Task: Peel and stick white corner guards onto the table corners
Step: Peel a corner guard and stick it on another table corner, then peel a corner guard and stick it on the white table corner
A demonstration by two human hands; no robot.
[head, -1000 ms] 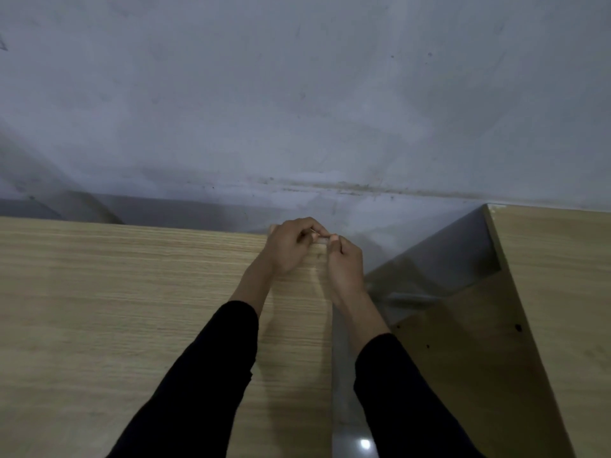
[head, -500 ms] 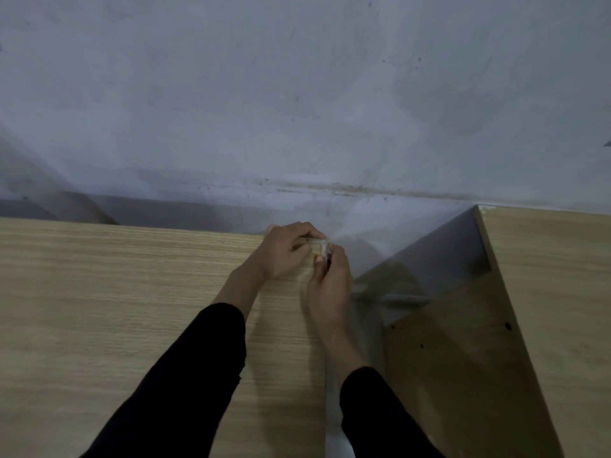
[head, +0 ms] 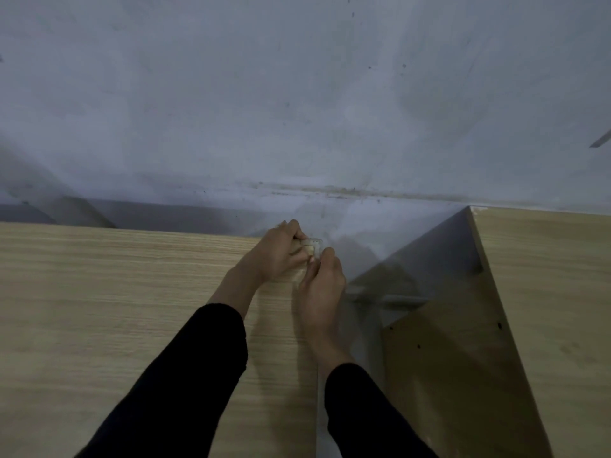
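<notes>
A small whitish corner guard (head: 314,244) sits on the far right corner of the light wooden table (head: 115,309). My left hand (head: 279,254) curls over the table's far edge and grips the guard from the left. My right hand (head: 322,279) comes up along the table's right edge, its thumb and fingers pinching the guard's right side. Both forearms wear black sleeves. Most of the guard is hidden by my fingers.
A grey wall (head: 297,94) rises just behind the table. A second wooden table (head: 545,292) stands to the right, with a wooden side panel (head: 446,358) below it. A narrow gap with grey floor (head: 360,325) separates the two tables.
The guard has come to sit on the corner and shows more plainly between my fingers. My right hand has shifted from the top to the right edge of the corner. The view has moved slightly.
</notes>
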